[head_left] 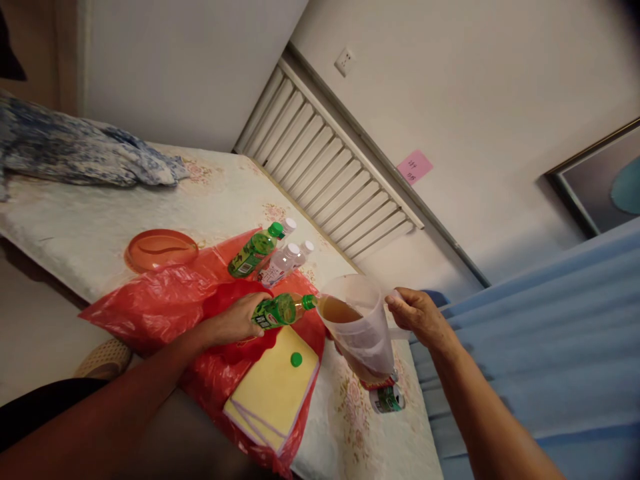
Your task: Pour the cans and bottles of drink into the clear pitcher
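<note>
My left hand [236, 321] is wrapped round a green-labelled bottle [281, 311], which lies tilted with its neck at the rim of a translucent plastic pitcher [367, 340]. Brown liquid shows inside the pitcher. Its handle is in my right hand [414, 316], and the pitcher leans toward the bottle. Under my left hand sits a red dish [225, 293] on a red plastic bag [145, 307]. A folded yellow cloth [275, 387] lies close by with a green cap [296, 360] on it.
Another green bottle [253, 252] stands beside clear bottles with white caps [280, 265]. An orange-red lid [161, 248] lies farther left on the bed [220, 190]. Cans [388, 399] are beneath the pitcher. A blue curtain [540, 347] hangs at the right.
</note>
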The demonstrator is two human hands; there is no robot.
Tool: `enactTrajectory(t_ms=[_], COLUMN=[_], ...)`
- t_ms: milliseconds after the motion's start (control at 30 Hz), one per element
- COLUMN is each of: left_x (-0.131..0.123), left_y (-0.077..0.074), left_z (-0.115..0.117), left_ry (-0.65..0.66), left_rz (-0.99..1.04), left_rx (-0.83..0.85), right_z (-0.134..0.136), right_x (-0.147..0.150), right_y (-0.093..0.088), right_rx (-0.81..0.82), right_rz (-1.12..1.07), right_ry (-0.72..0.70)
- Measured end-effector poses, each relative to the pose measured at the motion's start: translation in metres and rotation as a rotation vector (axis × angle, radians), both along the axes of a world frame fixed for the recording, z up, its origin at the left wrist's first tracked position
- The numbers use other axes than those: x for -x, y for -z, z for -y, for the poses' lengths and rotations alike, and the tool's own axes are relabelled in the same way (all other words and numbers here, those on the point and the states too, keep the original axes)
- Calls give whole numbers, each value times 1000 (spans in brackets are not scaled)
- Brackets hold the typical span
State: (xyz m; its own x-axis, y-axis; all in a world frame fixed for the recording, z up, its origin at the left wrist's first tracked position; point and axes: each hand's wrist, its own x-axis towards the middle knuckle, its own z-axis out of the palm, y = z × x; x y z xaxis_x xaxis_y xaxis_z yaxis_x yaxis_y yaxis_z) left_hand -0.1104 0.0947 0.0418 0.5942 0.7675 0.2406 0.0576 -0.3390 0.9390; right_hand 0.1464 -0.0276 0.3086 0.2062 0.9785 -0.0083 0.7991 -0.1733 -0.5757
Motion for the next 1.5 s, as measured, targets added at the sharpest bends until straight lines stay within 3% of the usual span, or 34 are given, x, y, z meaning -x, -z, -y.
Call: enactTrajectory(t_ms=[167, 433, 600, 767, 1200, 1500], left_x=[2, 7, 11, 17, 36, 41], left_y=[-5, -13, -17, -16, -26, -25], left_z=[2, 4, -2, -10, -15, -14], left_ry=[10, -32, -133, -344, -708, -758], left_rz=[21, 33, 57, 46, 158, 188], left_rx=[51, 101, 128, 71, 59, 47], right_z=[3, 10, 7, -7, -41, -51], right_x=[-12, -22, -1, 29, 84, 105], right_y=[13, 54, 73, 90, 160, 212], right_rx=[-38, -216, -426, -561, -554, -597], right_rz=[-142, -465, -601, -810, -1001, -973], right_ry=[-7, -19, 18, 84, 131, 147])
